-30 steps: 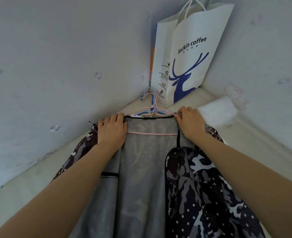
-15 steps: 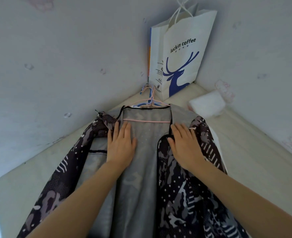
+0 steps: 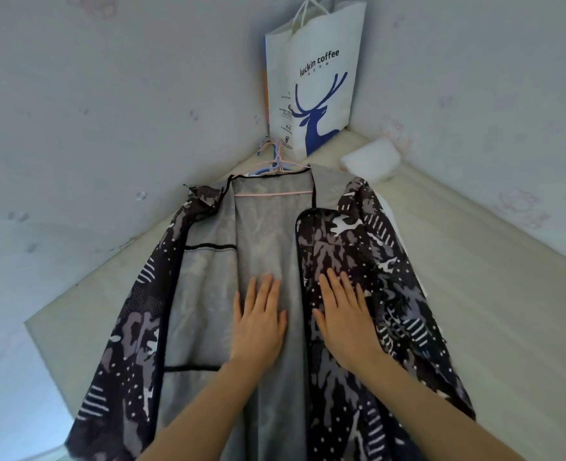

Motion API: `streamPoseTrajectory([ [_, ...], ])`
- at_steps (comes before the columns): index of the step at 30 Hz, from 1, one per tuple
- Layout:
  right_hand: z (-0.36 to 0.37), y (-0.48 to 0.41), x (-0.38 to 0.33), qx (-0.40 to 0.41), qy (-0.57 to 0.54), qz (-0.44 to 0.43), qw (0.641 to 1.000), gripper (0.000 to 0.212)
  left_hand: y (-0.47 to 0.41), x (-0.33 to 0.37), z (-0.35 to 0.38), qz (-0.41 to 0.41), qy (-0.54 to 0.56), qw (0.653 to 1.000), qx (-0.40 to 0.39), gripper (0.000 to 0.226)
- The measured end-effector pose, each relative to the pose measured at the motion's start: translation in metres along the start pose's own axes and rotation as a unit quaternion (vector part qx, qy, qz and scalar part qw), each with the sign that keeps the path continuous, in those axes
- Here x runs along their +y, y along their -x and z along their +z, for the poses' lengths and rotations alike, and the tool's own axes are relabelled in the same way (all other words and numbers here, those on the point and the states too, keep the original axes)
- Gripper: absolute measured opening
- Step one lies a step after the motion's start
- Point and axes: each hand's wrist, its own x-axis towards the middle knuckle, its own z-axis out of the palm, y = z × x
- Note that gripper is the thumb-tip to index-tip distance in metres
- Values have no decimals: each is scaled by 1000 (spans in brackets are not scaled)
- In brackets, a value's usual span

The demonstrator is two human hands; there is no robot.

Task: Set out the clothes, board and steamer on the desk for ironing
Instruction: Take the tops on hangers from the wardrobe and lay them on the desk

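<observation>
A dark camouflage-print jacket (image 3: pixel 368 261) with a grey lining lies spread open along the pale desk (image 3: pixel 494 294), its collar toward the far corner. Pink and blue hangers (image 3: pixel 276 161) are still in its shoulders. My left hand (image 3: pixel 258 322) lies flat, palm down, on the grey lining at the middle. My right hand (image 3: pixel 343 311) rests flat on the patterned right front panel beside it. Neither hand grips anything. No board or steamer is in view.
A white paper bag with a blue deer print (image 3: pixel 313 81) stands in the far corner between two pale walls. A white soft bundle (image 3: pixel 369 159) lies on the desk right of the collar. The desk's left edge (image 3: pixel 42 344) drops off near the jacket's sleeve.
Both hands have slid from the collar and hanger down the jacket toward me, pressing flat. The jacket lies more spread out, with its left sleeve now showing.
</observation>
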Motion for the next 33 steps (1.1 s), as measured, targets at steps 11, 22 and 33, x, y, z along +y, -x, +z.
streamPoseTrajectory([
  [11,25,127,-51,-9,18,88,996,62,123,-20,35,112,-24,993,-15,55],
  [22,34,238,-70,28,0,164,986,59,182,-10,29,202,11,979,11,51],
  [33,30,371,-56,115,-17,277,954,55,243,73,35,425,40,903,43,44],
])
